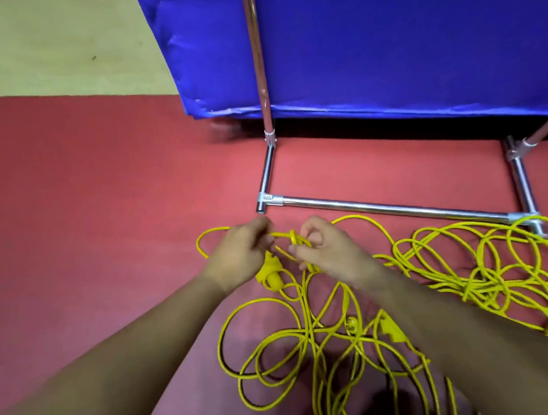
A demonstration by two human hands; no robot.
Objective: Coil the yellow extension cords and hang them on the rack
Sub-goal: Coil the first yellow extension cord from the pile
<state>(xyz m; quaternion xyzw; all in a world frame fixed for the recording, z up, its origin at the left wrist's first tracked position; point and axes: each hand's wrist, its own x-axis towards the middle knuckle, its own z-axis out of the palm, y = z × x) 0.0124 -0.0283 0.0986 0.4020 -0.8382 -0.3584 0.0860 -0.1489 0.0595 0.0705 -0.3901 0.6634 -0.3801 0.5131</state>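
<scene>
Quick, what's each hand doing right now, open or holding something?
Left hand: pinching the yellow cord beside a knot.
Right hand: fingers curled, pinching the same cord at that knot.

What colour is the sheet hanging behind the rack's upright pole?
Bright blue; the sheet shows best in the head view.

A shiny blue fabric cover (415, 17) fills the upper right, with a dark shadowed gap (376, 127) under its lower hem. Red matte flooring (91, 195) spreads in front of the cover and to its left. Farther back, left of the cover, pale beige flooring (38, 43) meets the red along a straight seam.
</scene>
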